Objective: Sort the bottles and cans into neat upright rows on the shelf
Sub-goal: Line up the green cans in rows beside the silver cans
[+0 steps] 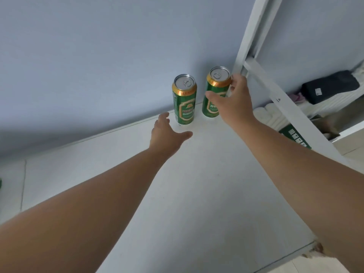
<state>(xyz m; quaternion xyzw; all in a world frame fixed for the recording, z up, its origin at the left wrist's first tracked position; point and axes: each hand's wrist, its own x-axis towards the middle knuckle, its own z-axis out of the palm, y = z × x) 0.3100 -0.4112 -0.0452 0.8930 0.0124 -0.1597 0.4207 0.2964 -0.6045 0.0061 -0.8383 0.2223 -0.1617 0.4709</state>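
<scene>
Grip: my right hand (234, 101) clasps one tall green aluminium can (215, 86), axis upright; my left hand (167, 133), spread and empty, lies just beside the upright second green can (184, 101).

Left can (184, 101): green wrapper with a gold-edged shield emblem at mid-height. One line of white characters sits under it, too blurred to read. Small red marks on the gold band below the rim, also unreadable.

Right can (215, 83): same design. The right hand (234, 103) grips it and covers most of the emblem. A few white characters show below the thumb, not legible.

Green carton (295, 137), lower right: rows of small white pictogram squares, too small to make out.

Black bundle (331, 86), far right: white tag with dark print, too fine to read.
</scene>
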